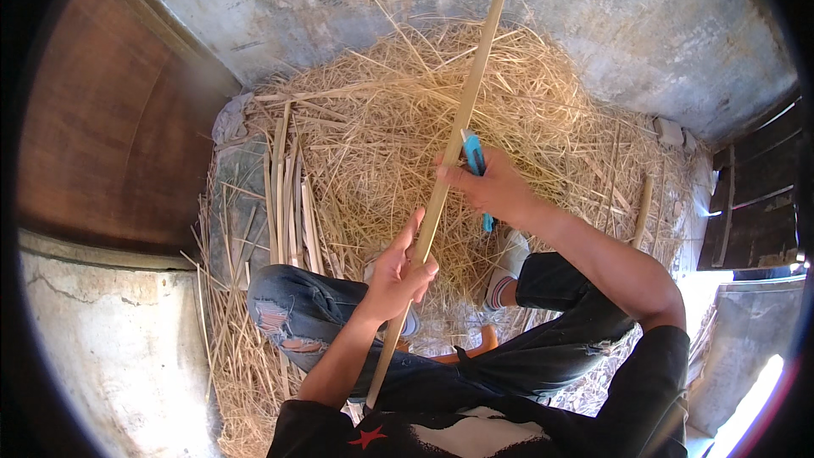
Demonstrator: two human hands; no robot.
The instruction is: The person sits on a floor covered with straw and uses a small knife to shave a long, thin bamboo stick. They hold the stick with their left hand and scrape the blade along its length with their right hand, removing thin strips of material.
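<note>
A long, flat strip of bamboo [462, 123] slants from my lap up toward the far wall. Lower down on it, my left hand [398, 276] holds the strip between thumb and fingers. Farther up, my right hand [487, 182] grips a blue utility knife [473, 153], its tip end against the strip's right edge. The right thumb presses on the strip just beside the knife. Part of the knife's handle is hidden by the right hand, and its lower end shows beneath the palm.
A heap of pale shavings [373, 144] covers the floor ahead of me. Several split strips [288, 195] lie together at the left. A concrete wall [593, 17] stands behind the heap, a brown wooden panel [110, 119] to the left. My bent legs [551, 314] frame the near side.
</note>
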